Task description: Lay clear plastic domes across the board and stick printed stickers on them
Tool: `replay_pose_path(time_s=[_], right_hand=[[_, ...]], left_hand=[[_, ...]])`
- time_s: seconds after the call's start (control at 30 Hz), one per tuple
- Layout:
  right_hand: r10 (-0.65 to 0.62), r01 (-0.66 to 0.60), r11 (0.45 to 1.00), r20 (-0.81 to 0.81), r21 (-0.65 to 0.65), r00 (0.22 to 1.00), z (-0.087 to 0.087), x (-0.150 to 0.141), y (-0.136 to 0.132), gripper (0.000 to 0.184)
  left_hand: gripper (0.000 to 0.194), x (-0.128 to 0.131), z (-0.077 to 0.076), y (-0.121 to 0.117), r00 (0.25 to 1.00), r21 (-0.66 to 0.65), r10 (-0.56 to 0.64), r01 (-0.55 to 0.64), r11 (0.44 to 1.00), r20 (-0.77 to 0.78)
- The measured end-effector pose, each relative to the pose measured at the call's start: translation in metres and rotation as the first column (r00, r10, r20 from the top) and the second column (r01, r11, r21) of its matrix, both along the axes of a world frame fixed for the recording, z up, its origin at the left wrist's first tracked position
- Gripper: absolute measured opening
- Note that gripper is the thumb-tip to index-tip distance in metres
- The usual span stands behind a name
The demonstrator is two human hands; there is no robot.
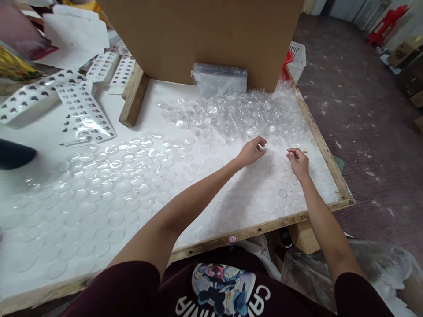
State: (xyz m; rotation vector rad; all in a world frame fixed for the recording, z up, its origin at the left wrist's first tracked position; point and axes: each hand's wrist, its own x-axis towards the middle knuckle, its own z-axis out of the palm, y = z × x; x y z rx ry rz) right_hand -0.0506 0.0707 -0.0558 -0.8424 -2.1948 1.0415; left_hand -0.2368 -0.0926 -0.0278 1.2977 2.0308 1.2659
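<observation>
A white board (39, 145) in a wooden frame carries many clear round glass discs (109, 176) laid flat in rows. A loose heap of the same discs (238, 114) lies at the far right. My left hand (251, 151) reaches toward the heap's edge, its fingers curled in a pinch just above the board. My right hand (298, 162) is beside it, with fingertips pinched together over the discs. Whether either pinch holds a disc is too small to make out.
A big cardboard box (205, 39) stands at the back, with a clear plastic bag (220, 79) against it. White punched sheets (82, 105) and a wooden block (134, 97) lie at the left. A dark object (16, 154) pokes in at the left edge. Floor lies right.
</observation>
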Motion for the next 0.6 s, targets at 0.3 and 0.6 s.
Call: replay_pose_path(time_s=[0.3,0.6], right_hand=[[0.015,-0.016,1.0,0.021,0.016,1.0,0.004,-0.002,-0.004,0.027],[0.118,-0.122,0.991,0.079,0.053,0.99,0.01,-0.004,-0.013,0.027]], left_hand=[[0.033,-0.018,-0.006,-0.015,0.937,-0.076,-0.087,0.065,0.995,-0.338],[0.033,0.002,-0.004,-0.025,0.833,-0.113,-0.272,0.249,0.962,-0.482]])
